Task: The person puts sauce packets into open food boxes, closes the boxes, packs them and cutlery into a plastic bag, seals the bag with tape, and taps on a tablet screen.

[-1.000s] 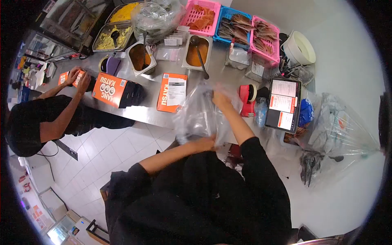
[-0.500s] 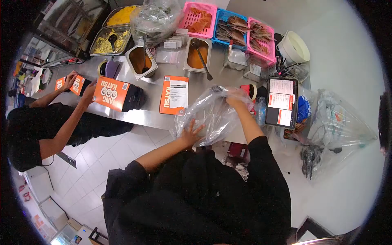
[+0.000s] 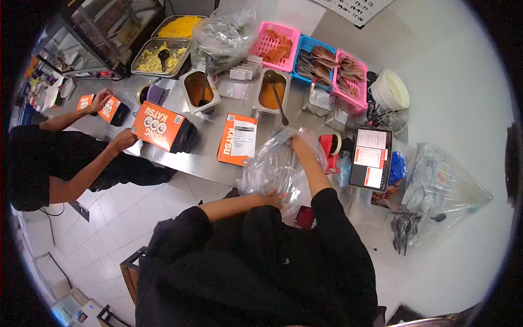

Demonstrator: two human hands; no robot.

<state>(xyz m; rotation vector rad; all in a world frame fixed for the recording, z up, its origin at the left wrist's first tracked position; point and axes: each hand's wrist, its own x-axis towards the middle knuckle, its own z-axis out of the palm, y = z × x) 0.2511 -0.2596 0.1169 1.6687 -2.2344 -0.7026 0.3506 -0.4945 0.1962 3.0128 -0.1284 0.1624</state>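
Left grip (image 3: pixel 271 199) now farther right, clear bag (image 3: pixel 265 173) between it and right grip (image 3: pixel 299 144), clenched or released unclear

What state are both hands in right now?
Left hand: at the near side of the bag; grip unclear.
Right hand: at its far side, fingers obscured; open or closed can't be told.

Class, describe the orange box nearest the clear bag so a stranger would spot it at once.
Start at the steel counter, then find the clear plastic bag at its front edge. Just left of that bag is an orange box. Unlike the orange boxes farther left, it carries a white printed sheet on its top.
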